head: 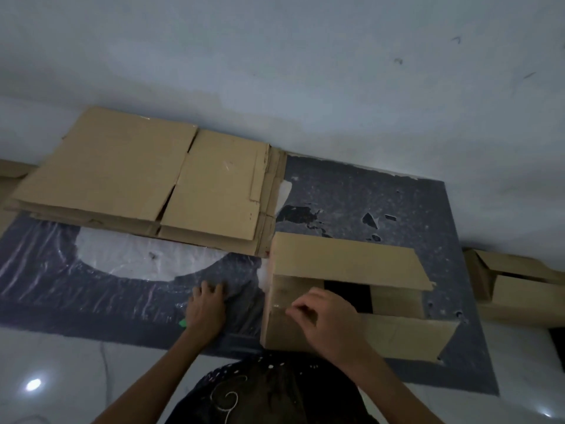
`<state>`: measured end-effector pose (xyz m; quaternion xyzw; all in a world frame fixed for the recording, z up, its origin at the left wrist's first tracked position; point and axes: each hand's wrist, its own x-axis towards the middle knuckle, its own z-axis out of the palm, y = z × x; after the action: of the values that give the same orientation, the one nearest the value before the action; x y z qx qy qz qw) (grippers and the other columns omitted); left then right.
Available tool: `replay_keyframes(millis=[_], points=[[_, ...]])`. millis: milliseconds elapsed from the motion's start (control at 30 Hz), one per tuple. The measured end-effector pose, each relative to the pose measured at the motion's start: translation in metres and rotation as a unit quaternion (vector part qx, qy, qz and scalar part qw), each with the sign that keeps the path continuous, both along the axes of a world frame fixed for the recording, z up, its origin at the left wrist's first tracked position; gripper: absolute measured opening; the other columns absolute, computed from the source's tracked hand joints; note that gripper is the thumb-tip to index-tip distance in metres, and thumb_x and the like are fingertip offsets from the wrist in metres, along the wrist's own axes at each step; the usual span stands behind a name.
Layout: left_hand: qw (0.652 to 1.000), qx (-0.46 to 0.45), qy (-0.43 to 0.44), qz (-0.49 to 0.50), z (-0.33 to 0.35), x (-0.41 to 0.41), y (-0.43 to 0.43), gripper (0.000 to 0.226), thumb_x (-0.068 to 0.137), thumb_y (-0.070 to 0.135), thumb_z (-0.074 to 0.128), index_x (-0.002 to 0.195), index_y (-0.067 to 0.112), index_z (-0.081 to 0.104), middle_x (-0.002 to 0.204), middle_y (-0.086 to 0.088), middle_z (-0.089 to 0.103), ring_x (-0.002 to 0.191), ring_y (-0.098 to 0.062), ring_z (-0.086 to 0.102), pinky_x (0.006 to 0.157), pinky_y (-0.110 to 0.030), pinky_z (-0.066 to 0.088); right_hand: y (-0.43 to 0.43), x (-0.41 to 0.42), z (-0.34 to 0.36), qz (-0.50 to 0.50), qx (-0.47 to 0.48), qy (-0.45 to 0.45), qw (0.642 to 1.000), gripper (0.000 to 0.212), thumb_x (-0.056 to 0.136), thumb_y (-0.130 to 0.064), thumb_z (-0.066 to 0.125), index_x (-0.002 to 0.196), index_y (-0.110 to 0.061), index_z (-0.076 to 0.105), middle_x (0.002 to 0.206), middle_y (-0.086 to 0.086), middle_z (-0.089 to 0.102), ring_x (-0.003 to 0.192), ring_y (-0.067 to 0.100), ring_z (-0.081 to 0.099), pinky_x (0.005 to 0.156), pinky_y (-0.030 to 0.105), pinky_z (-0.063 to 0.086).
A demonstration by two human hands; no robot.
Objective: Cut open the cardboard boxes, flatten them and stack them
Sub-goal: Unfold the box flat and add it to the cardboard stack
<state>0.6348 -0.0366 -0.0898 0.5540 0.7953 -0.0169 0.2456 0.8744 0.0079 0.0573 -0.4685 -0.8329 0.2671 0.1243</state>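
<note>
A pale wall [305, 71] is rising behind a glossy white floor [61, 362], and a worn dark mat [412, 203] is lying across it under crinkled clear film. A stack of flattened cardboard [137, 179] is resting at the mat's far left against the wall. The open box [345, 258] is sitting just right of it, close to the person, and more unflattened boxes [519, 289] are waiting at the right edge.

The open box is likely to buckle or tear instead of folding if it is pressed while a seam is still taped. The film may also let the bracing hand slide.

The box is standing square, plain brown, its flaps splaying outward around a dark hollow.

The right hand [327, 319] is curling over the near-left flap, its fingertips seemingly pinching at it. The left hand [206, 310] is pressing spread fingers flat on the mat. A small green thing [182, 323] is peeking out beside that wrist, and I cannot tell what it is.
</note>
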Motion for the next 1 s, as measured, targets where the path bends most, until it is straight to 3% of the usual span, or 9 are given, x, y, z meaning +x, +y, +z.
replay_keyframes(millis=[100, 200, 300, 367, 433, 500, 633, 867, 1000], points=[[0.994, 0.1, -0.027, 0.018, 0.035, 0.025, 0.027, 0.032, 0.092, 0.031, 0.057, 0.12, 0.016, 0.056, 0.126, -0.013, 0.048, 0.116, -0.032, 0.045, 0.096, -0.042, 0.042, 0.008, 0.031, 0.021, -0.083, -0.099, 0.03, 0.991, 0.009, 0.093, -0.024, 0.06, 0.087, -0.024, 0.067, 0.076, -0.017, 0.059, 0.073, -0.002, 0.057, 0.063, 0.009, 0.04], [0.962, 0.167, -0.204, 0.072, 0.09, 0.059, 0.067, 0.015, 0.093, 0.015, 0.054, 0.093, 0.013, 0.068, 0.096, -0.004, 0.067, 0.085, -0.017, 0.059, 0.076, -0.032, 0.048, 0.015, 0.069, 0.035, -0.12, -0.19, -0.05, 0.973, 0.017, 0.087, -0.029, 0.07, 0.097, -0.031, 0.056, 0.087, -0.017, 0.055, 0.073, -0.002, 0.053, 0.061, 0.01, 0.038], [0.805, 0.119, -0.481, 0.327, 0.128, 0.083, 0.104, 0.026, 0.097, 0.008, 0.047, 0.08, 0.004, 0.067, 0.07, -0.005, 0.066, 0.059, -0.014, 0.053, 0.052, -0.031, 0.044, 0.015, 0.096, 0.043, -0.145, -0.269, -0.081, 0.949, 0.033, 0.078, -0.042, 0.077, 0.1, -0.032, 0.054, 0.093, -0.013, 0.057, 0.08, 0.0, 0.053, 0.061, 0.012, 0.037], [0.731, 0.124, -0.553, 0.379, 0.135, 0.089, 0.12, 0.028, 0.099, 0.02, 0.045, 0.092, 0.012, 0.071, 0.087, -0.011, 0.07, 0.07, -0.019, 0.06, 0.057, -0.03, 0.044, 0.012, 0.107, 0.043, -0.138, -0.275, -0.077, 0.948, 0.024, 0.08, -0.043, 0.074, 0.096, -0.031, 0.059, 0.091, -0.014, 0.059, 0.079, -0.001, 0.054, 0.063, 0.012, 0.039], [0.769, 0.155, -0.53, 0.323, 0.136, 0.098, 0.137, 0.028, 0.1, 0.025, 0.047, 0.119, 0.018, 0.065, 0.121, -0.008, 0.064, 0.104, -0.022, 0.06, 0.087, -0.036, 0.049, 0.008, 0.114, 0.039, -0.138, -0.246, -0.066, 0.957, 0.01, 0.087, -0.038, 0.068, 0.087, -0.03, 0.063, 0.085, -0.017, 0.06, 0.077, -0.003, 0.054, 0.065, 0.01, 0.042], [0.853, 0.17, -0.437, 0.228, 0.132, 0.108, 0.155, 0.048, 0.098, 0.029, 0.052, 0.145, 0.02, 0.042, 0.144, -0.003, 0.045, 0.135, -0.025, 0.038, 0.112, -0.041, 0.031, 0.003, 0.119, 0.033, -0.152, -0.257, -0.048, 0.953, 0.009, 0.086, -0.035, 0.07, 0.087, -0.028, 0.065, 0.087, -0.014, 0.061, 0.078, -0.002, 0.055, 0.067, 0.009, 0.043], [0.981, 0.042, -0.182, 0.042, 0.115, 0.133, 0.186, 0.077, 0.09, 0.053, 0.052, 0.152, 0.027, 0.014, 0.158, -0.015, 0.005, 0.143, -0.044, 0.007, 0.116, -0.053, 0.014, -0.029, 0.129, 0.003, -0.132, -0.336, -0.133, 0.923, 0.054, 0.073, -0.047, 0.077, 0.116, -0.032, 0.048, 0.122, -0.005, 0.035, 0.113, 0.013, 0.044, 0.099, 0.026, 0.041], [0.999, 0.005, 0.028, -0.018, 0.097, 0.173, 0.152, 0.12, 0.078, 0.074, 0.051, 0.148, 0.012, -0.025, 0.151, -0.027, -0.029, 0.14, -0.049, -0.018, 0.116, -0.056, -0.002, -0.019, 0.132, -0.004, -0.199, -0.334, -0.164, 0.907, 0.083, 0.084, -0.054, 0.063, 0.148, -0.021, 0.022, 0.156, 0.01, 0.012, 0.144, 0.03, 0.015, 0.116, 0.04, 0.022], [0.991, -0.025, -0.031, 0.13, 0.093, 0.182, 0.123, 0.117, 0.078, 0.063, 0.053, 0.147, 0.013, -0.027, 0.152, -0.025, -0.029, 0.141, -0.046, -0.019, 0.115, -0.057, -0.003, 0.047, 0.13, -0.006, -0.257, -0.277, -0.23, 0.897, 0.124, 0.077, -0.069, 0.061, 0.149, -0.011, -0.022, 0.157, 0.019, -0.02, 0.144, 0.042, -0.013, 0.114, 0.06, 0.005]])
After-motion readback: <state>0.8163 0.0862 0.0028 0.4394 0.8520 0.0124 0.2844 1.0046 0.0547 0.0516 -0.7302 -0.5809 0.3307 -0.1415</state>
